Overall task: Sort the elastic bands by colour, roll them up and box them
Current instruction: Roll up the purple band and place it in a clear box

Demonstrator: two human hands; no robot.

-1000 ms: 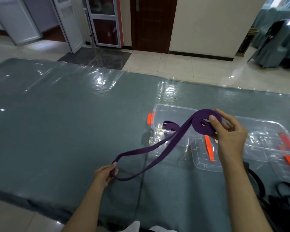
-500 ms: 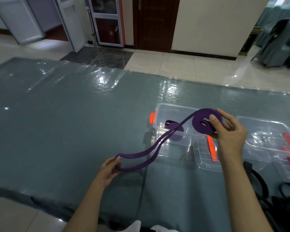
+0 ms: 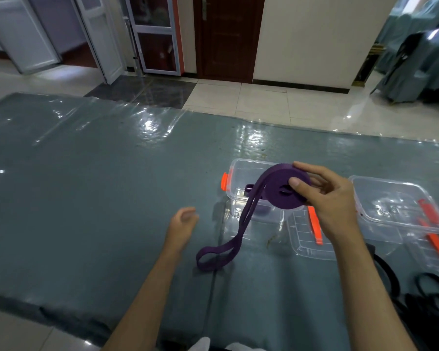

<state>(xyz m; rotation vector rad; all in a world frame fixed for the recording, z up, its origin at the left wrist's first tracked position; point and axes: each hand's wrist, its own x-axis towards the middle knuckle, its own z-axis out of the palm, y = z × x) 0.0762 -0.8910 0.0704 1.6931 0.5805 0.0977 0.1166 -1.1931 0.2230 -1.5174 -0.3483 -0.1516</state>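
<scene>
Up right, right hand (image 3: 330, 198) pinching purple band roll (image 3: 287, 191), tail dangling beside empty, spread left hand (image 3: 180, 224).

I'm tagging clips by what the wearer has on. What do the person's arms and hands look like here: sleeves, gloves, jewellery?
Both forearms are bare as far as the frame's bottom edge: no sleeves in view. The left hand and right hand wear no gloves, and no rings, watch or bracelet show.

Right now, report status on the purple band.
Right hand pinching purple roll. Left hand open, empty. Loose tail trailing on table. Clear box unobstructed behind.
</scene>
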